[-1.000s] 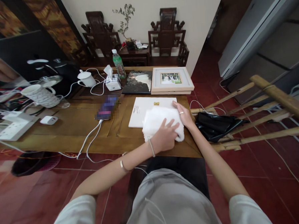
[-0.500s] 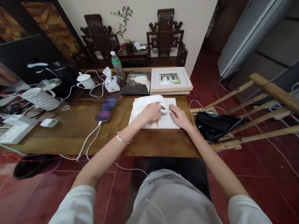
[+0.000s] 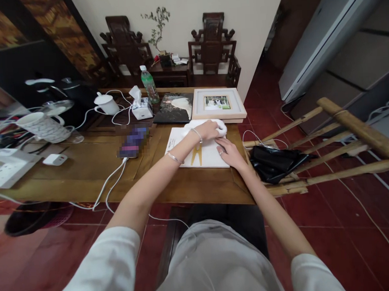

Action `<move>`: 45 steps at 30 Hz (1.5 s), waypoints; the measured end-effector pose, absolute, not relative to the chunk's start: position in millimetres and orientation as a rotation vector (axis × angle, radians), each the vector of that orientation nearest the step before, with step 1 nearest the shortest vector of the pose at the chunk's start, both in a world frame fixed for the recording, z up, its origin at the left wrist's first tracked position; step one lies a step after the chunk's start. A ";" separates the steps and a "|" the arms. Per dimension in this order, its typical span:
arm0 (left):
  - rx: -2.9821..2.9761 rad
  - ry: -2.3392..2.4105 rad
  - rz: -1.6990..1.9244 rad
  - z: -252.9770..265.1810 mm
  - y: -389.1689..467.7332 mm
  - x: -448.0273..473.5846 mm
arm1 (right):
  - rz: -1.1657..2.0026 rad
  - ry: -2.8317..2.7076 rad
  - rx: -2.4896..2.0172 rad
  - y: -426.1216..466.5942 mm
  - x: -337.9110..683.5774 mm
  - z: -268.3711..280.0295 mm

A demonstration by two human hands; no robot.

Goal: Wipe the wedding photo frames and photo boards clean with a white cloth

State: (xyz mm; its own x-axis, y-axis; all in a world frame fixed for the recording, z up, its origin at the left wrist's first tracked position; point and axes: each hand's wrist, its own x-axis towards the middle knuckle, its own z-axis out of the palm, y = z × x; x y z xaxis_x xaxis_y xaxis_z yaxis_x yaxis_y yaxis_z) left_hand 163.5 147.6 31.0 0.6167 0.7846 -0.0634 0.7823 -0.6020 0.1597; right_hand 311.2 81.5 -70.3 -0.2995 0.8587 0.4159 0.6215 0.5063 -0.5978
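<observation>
Here the left grip [image 3: 209,130] clasps white cloth [image 3: 222,128]; the right grip [image 3: 228,151] lies released on the panel [image 3: 212,156].

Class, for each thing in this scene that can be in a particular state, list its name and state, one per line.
White cloth: bunched
White board: flat, partly covered
Left hand: on the cloth, fingers bent
Right hand: open, resting on the board
Bottle: upright, capped
Phone: plugged in
Lidded cup: covered
Tissue box: open, tissue sticking out
Picture frame: face up
Black bag: crumpled
</observation>
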 end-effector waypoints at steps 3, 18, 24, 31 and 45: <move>2.621 1.403 0.010 26.5 153.5 125.0 | 0.438 -2.014 -1.223 81.6 311.1 -72.1; 2.693 1.354 0.210 -15.0 28.2 21.7 | 0.466 -1.993 -1.220 81.6 311.6 -73.1; 2.735 1.180 0.073 -3.6 -21.1 19.4 | 0.462 -1.989 -1.219 80.7 310.6 -72.2; 2.726 1.343 0.018 -7.4 59.5 26.1 | 0.453 -2.004 -1.228 80.1 311.2 -71.2; 2.724 1.383 0.007 -7.0 -1.1 28.8 | 0.487 -1.971 -1.205 81.6 311.1 -72.8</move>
State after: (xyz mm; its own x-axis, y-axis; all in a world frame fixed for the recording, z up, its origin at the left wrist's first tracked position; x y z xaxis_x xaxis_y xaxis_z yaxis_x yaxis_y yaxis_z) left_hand 28.8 -1.1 -7.0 0.5908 0.8061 -0.0350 0.8057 -0.5871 0.0792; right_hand 311.1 81.6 -72.8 -0.2651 0.8741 0.4069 0.5838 0.4814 -0.6537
